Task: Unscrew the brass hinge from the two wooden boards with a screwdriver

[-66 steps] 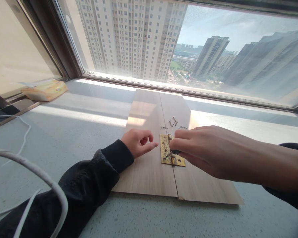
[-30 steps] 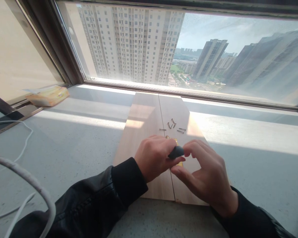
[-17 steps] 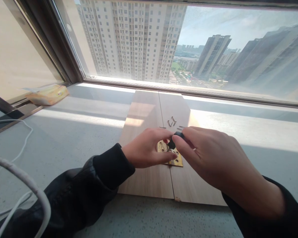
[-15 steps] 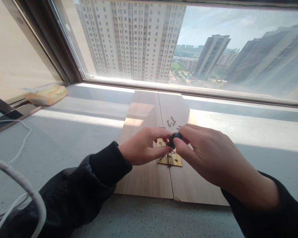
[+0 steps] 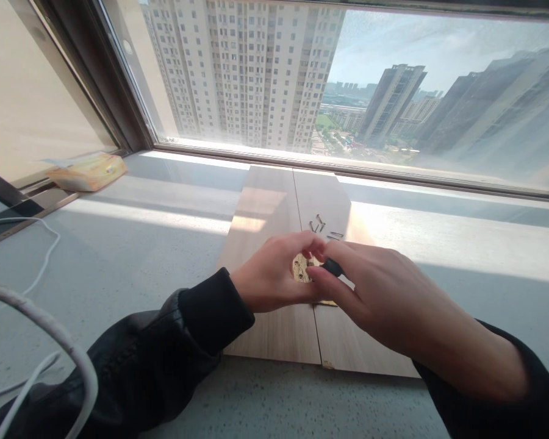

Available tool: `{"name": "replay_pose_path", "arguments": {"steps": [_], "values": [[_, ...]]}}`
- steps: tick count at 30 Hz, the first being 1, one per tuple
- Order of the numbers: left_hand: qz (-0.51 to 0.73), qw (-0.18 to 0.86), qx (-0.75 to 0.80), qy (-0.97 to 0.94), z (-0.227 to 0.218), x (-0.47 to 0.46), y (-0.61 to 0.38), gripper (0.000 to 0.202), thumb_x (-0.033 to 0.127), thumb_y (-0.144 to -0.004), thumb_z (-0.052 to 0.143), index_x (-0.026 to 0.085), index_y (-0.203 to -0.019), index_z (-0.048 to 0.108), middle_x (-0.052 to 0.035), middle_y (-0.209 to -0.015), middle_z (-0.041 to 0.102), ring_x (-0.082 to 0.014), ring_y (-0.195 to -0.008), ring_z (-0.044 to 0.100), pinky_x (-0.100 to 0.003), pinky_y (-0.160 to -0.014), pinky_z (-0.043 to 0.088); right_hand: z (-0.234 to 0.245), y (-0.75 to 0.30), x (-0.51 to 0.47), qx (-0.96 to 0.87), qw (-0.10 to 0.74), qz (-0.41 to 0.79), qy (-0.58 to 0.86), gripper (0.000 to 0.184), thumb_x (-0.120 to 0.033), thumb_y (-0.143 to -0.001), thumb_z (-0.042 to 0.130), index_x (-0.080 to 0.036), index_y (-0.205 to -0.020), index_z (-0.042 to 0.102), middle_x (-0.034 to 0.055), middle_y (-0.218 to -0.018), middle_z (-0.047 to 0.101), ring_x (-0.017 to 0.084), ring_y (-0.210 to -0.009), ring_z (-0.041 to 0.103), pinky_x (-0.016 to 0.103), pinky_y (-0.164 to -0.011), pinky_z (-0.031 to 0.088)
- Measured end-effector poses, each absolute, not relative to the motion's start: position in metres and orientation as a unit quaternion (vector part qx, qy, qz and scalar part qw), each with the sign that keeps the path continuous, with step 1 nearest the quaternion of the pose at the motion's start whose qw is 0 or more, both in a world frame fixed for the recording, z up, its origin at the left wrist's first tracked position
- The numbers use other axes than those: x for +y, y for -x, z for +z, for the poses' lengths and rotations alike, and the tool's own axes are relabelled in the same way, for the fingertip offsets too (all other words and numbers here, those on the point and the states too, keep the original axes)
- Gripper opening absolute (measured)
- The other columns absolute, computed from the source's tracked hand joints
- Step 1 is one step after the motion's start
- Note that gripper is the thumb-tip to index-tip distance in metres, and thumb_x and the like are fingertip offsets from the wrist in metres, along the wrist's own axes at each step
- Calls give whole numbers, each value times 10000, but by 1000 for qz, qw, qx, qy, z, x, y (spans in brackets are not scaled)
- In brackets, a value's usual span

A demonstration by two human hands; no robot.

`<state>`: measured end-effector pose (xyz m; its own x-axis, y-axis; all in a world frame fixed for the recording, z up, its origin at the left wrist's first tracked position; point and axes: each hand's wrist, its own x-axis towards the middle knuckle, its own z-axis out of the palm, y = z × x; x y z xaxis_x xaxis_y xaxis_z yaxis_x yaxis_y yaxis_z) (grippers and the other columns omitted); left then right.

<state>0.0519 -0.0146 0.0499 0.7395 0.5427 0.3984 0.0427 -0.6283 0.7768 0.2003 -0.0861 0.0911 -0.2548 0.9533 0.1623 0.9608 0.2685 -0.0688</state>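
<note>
Two wood-look boards (image 5: 265,207) lie side by side on a grey sill. A brass hinge (image 5: 299,268) spans their seam, mostly hidden under my hands. My left hand (image 5: 274,274) rests on the left board with its fingers curled and pinched over the hinge; what they pinch is hidden. My right hand (image 5: 370,286) is closed around a small black-handled tool (image 5: 332,266) held over the hinge. Several loose screws (image 5: 322,227) lie on the right board just beyond my fingers.
A yellow tissue pack (image 5: 86,172) lies at the far left of the sill. A white cable (image 5: 41,317) loops at the lower left, beside a dark flat device (image 5: 9,219). A wide window (image 5: 302,79) runs along the back.
Both hands have closed tighter over the hinge, covering most of it. The black tool has tipped lower and slightly right. The boards and screws have not moved.
</note>
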Motion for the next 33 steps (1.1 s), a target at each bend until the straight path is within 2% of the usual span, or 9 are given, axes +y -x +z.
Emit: {"name": "replay_pose_path", "arguments": {"steps": [3, 5, 10, 13, 17, 21, 25, 30, 33], "values": [[295, 446, 111, -838, 49, -11, -51, 312, 237, -763, 597, 140, -1058, 567, -48, -918, 635, -143, -840, 563, -253, -718, 433, 95, -205, -88, -819, 110, 25, 562, 165, -317, -868, 426, -195, -872, 537, 41, -794, 624, 167, -657, 555, 265, -541, 332], [308, 438, 114, -837, 47, -11, -52, 261, 234, -764, 596, 137, -1006, 594, -34, -833, 633, -133, -771, 556, -256, -703, 436, 97, -205, -90, -823, 132, 32, 551, 133, -314, -848, 469, -197, -858, 530, 30, -757, 616, 156, -634, 548, 255, -536, 335], [352, 413, 165, -823, 41, -19, -58, 224, 254, -723, 648, 147, -916, 612, 0, -735, 606, -106, -652, 519, -236, -621, 435, 96, -199, -93, -774, 173, -27, 609, 280, -455, -846, 448, -199, -745, 498, -17, -519, 497, 125, -436, 418, 249, -442, 226], [356, 411, 184, -819, 41, -20, -58, 407, 278, -695, 684, 161, -1069, 575, -28, -845, 648, -139, -736, 560, -276, -696, 464, 95, -201, -91, -798, 181, -15, 575, 211, -349, -867, 430, -196, -740, 501, -14, -554, 512, 117, -465, 419, 254, -463, 249], [325, 461, 127, -816, 44, -15, -53, 655, 292, -721, 673, 177, -1303, 396, -78, -1040, 648, -186, -932, 594, -323, -847, 463, 100, -211, -90, -843, 192, 53, 499, 138, -225, -860, 456, -195, -796, 575, 9, -702, 577, 117, -589, 482, 247, -536, 339], [363, 434, 138, -813, 42, -16, -54, 475, 296, -731, 659, 158, -1161, 511, -70, -993, 651, -164, -842, 605, -290, -764, 479, 102, -211, -91, -854, 194, 48, 480, 167, -216, -843, 502, -230, -990, 580, 21, -890, 608, 136, -734, 539, 250, -616, 385], [419, 396, 181, -797, 39, -21, -58, 449, 272, -681, 698, 170, -1077, 514, -11, -814, 630, -122, -699, 562, -252, -665, 461, 95, -201, -91, -812, 170, -54, 555, 236, -425, -842, 497, -208, -904, 566, 7, -699, 586, 125, -516, 450, 256, -477, 268], [357, 433, 148, -814, 40, -19, -52, 618, 291, -693, 687, 191, -1240, 417, -15, -831, 621, -133, -736, 572, -276, -726, 461, 95, -200, -91, -831, 164, -2, 532, 129, -255, -847, 444, -201, -870, 559, 23, -741, 588, 127, -557, 456, 258, -502, 289], [364, 422, 166, -814, 40, -17, -51, 555, 326, -698, 685, 179, -1183, 458, 7, -752, 598, -122, -692, 556, -263, -687, 450, 99, -203, -93, -844, 156, 29, 512, 157, -200, -820, 460, -231, -921, 575, 25, -821, 597, 138, -628, 504, 258, -541, 339]]}}
